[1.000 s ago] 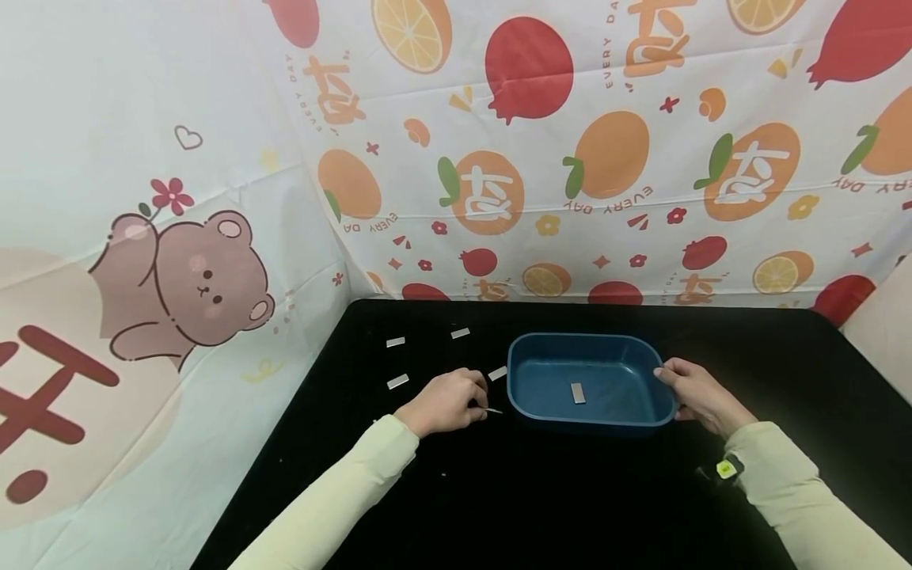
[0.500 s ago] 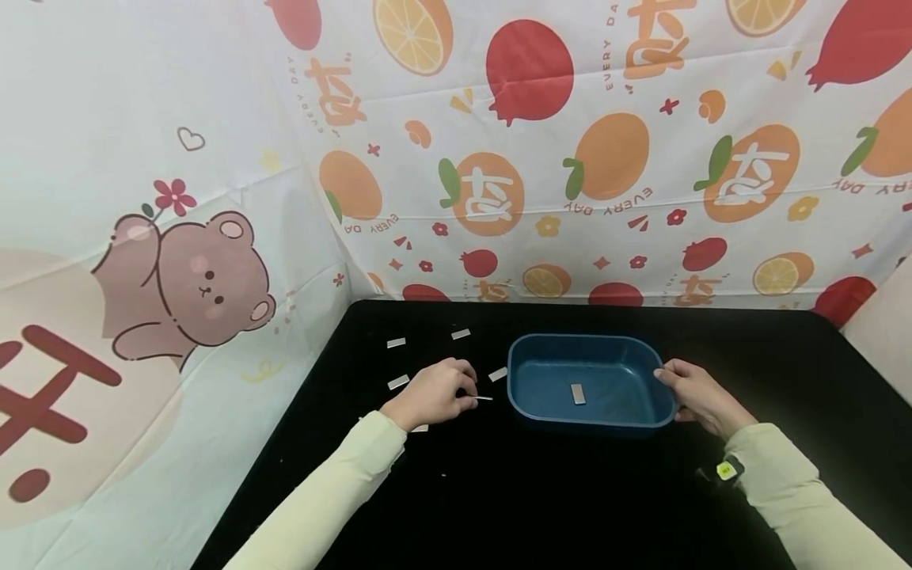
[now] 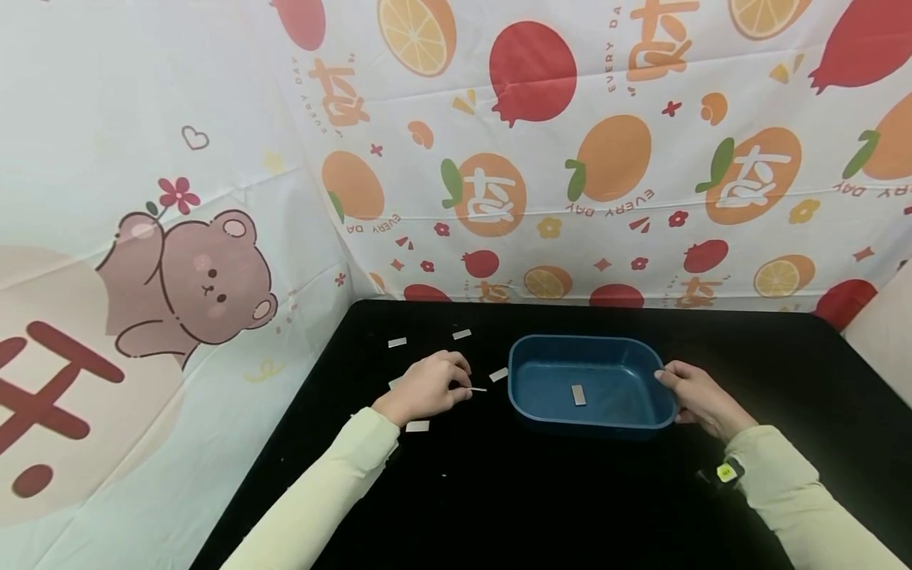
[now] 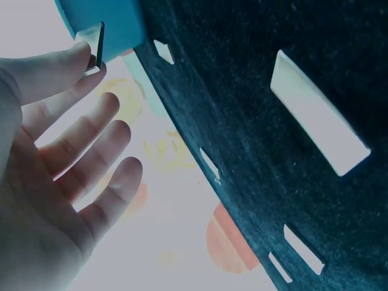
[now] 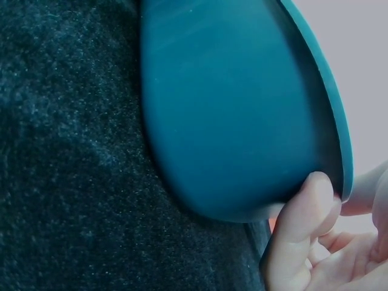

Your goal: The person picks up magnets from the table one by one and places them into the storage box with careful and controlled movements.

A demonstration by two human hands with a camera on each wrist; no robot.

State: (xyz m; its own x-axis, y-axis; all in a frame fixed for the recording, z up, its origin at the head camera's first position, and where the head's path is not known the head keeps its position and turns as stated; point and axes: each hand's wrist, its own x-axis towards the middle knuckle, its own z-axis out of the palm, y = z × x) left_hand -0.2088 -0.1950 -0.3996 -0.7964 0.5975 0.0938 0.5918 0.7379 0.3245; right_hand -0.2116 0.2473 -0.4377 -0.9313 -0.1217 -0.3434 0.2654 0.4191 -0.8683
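My left hand (image 3: 425,388) pinches a small, thin, silvery rectangular piece (image 4: 92,47) between thumb and index finger, while its other fingers spread loosely. In the head view the hand is just left of a deep blue plastic basin (image 3: 545,408), over the black cloth. On the basin's right end, my right hand (image 3: 704,398) grips the rim, with fingers showing at the wall in the right wrist view. One similar piece (image 3: 579,395) lies on the basin's floor. Another piece (image 3: 499,374) lies close outside its left wall.
More such pieces lie on the black cloth to the left: one far piece (image 3: 397,342), a second (image 3: 461,334), and a near one (image 3: 417,426) by the left wrist. Another is partly covered by the left hand. A printed curtain (image 3: 541,174) stands behind the table.
My left hand has drawn left and slightly away with the pinched piece. A piece beside its wrist has come into view, and another is now mostly covered. The right hand and basin stay put.
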